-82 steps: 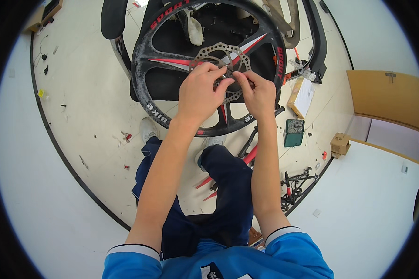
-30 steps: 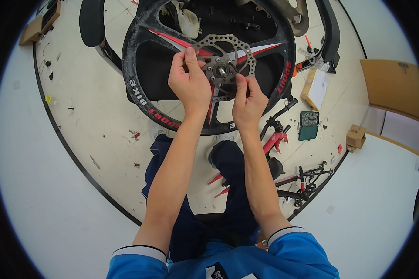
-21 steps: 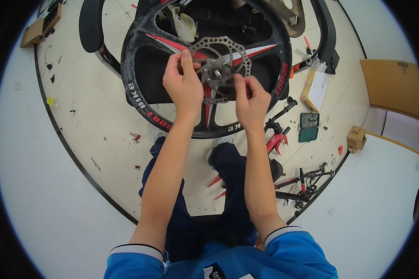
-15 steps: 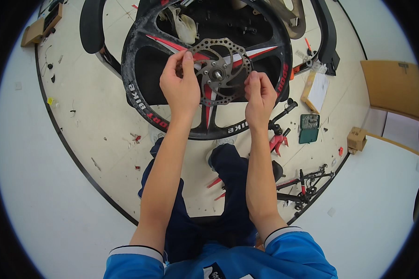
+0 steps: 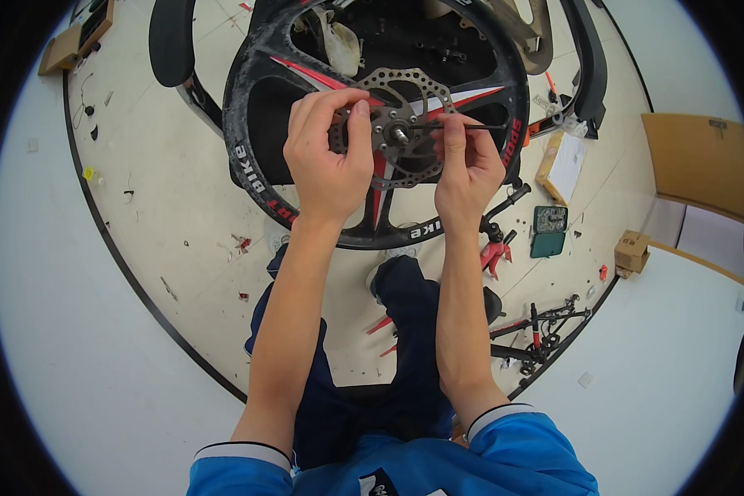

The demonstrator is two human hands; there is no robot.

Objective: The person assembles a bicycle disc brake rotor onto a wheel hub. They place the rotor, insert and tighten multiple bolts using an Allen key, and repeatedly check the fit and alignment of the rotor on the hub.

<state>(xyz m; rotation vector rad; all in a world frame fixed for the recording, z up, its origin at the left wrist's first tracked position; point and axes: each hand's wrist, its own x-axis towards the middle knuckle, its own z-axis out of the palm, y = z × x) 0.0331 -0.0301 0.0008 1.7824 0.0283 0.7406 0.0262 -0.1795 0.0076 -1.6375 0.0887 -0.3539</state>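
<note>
Over pale floor [image 5: 182, 215], left hand [image 5: 326, 157] fingers grip brake disc [image 5: 405, 124]; right hand [image 5: 467, 165] fingers pinch thin tool [image 5: 471, 126].

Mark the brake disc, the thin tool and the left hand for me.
brake disc [image 5: 405, 169], head view, lower perforated band.
thin tool [image 5: 479, 126], head view, bare shaft right of the fingers.
left hand [image 5: 326, 161], head view, back of the hand.

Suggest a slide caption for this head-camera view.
Left hand steadies a brake disc on a black bicycle wheel; right hand holds a thin tool.
</note>
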